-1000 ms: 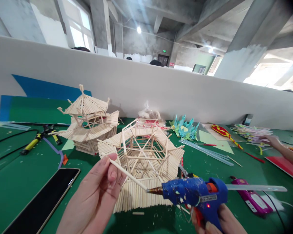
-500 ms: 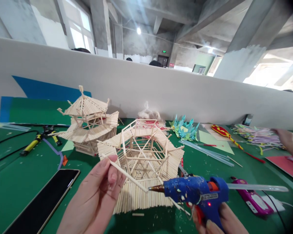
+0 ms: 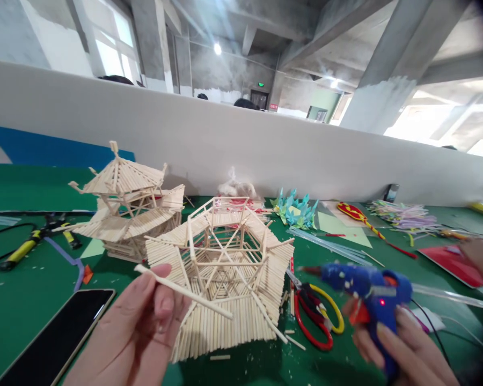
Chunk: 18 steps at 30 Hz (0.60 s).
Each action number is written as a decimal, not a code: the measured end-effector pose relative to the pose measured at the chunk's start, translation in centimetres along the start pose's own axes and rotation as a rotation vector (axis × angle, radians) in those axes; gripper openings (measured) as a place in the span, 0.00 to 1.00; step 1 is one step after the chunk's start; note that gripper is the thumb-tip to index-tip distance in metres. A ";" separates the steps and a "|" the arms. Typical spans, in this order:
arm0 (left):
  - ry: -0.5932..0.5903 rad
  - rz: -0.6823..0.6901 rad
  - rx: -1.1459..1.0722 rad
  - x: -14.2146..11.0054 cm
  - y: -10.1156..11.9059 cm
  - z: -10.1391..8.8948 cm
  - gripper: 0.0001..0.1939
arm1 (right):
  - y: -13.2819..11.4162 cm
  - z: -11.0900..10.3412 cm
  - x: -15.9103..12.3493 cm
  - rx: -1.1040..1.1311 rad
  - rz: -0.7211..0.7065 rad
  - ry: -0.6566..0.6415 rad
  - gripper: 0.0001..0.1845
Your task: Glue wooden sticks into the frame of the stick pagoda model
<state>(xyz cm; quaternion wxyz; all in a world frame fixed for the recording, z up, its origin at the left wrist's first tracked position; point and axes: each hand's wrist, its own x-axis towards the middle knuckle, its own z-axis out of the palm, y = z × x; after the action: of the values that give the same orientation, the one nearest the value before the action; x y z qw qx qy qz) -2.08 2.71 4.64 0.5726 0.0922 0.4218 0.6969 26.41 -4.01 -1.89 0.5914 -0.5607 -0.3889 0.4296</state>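
Observation:
Between the thumb and fingers of my left hand (image 3: 139, 321) is a thin wooden stick (image 3: 197, 296), slanting down to the right. It passes in front of a many-sided roof frame (image 3: 225, 262) built of the same pale sticks. My right hand (image 3: 402, 338) is wrapped round the handle of a blue hot glue gun (image 3: 356, 284); its red light is lit and its nozzle points left, apart from the stick. A clear glue stick (image 3: 453, 295) juts from the back of the gun. Scissors (image 3: 317, 316) with red and yellow handles lie between the frame and the gun.
A tiered stick pavilion (image 3: 124, 203) stands behind on the left. A phone (image 3: 60, 335) lies at the front left, near pliers (image 3: 28, 244). Blue paper flowers (image 3: 295, 208) and clear glue sticks (image 3: 330, 244) lie behind. Another person's hand (image 3: 481, 257) is at the right edge.
My right hand has drawn the glue gun right, away from the stick's end, and the scissors have come into view. My left hand still holds the stick. The view has shifted slightly right.

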 end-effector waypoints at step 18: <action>-0.102 -0.018 0.042 0.0 -1.2 -2.1 0.13 | 2.1 -1.0 7.2 -0.789 -0.091 0.390 0.23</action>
<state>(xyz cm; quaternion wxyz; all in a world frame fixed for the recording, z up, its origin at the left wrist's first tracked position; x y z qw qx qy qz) -2.51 1.68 2.51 0.5977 0.1357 0.4072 0.6771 29.56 2.50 -4.25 0.4129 -0.7965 -0.4285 0.1077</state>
